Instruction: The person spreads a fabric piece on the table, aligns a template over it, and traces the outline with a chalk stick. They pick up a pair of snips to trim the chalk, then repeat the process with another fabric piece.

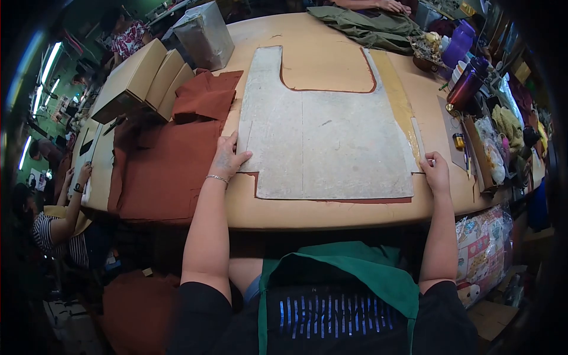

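A large grey-white pattern board [340, 148] with a U-shaped cutout lies flat on the table in front of me. Rust-red cloth [378, 200] peeks out along its lower edge and around the cutout. My left hand [227, 158] rests at the board's left edge, thumb over the board and forefinger spread apart from it. At the right edge, my right hand [436, 171] pinches the board's border between thumb and bent fingers, beside a yellow taped strip [393, 89]. What lies under my fingertips is hidden.
Folded rust-red cloth [160, 168] lies left, by cardboard boxes [133, 77]. Olive cloth [361, 26] sits at the back. A purple bottle [458, 44], a dark red tumbler [467, 83] and a narrow box [478, 154] line the right. A co-worker in stripes [56, 228] is left.
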A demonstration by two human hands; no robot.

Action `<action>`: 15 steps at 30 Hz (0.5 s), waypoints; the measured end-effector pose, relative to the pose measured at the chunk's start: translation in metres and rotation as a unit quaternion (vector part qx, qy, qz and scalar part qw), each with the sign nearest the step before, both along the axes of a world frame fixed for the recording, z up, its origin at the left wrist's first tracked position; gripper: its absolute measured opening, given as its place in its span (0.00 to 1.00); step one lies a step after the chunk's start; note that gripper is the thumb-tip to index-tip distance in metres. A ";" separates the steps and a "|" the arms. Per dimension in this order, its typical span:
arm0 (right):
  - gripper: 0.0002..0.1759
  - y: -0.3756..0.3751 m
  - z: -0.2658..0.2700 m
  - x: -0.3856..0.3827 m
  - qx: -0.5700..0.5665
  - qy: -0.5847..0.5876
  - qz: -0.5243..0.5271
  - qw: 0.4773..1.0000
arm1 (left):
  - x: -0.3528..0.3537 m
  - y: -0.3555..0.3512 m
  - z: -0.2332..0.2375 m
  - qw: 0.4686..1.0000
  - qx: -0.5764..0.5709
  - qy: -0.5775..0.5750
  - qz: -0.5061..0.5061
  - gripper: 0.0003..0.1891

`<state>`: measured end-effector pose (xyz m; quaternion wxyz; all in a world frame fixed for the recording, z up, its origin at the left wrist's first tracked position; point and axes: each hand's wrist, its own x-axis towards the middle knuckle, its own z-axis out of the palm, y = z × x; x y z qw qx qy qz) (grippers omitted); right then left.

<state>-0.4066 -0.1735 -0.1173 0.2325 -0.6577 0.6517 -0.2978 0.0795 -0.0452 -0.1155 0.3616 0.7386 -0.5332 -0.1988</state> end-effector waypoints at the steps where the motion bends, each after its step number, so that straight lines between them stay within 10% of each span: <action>1: 0.14 -0.001 0.000 0.000 -0.001 0.005 -0.001 1.000 | 0.002 -0.001 -0.002 1.000 0.017 -0.012 -0.001 0.34; 15: 0.15 0.003 0.003 0.002 -0.015 0.028 -0.002 1.000 | 0.004 -0.010 0.007 0.996 0.082 -0.044 -0.011 0.34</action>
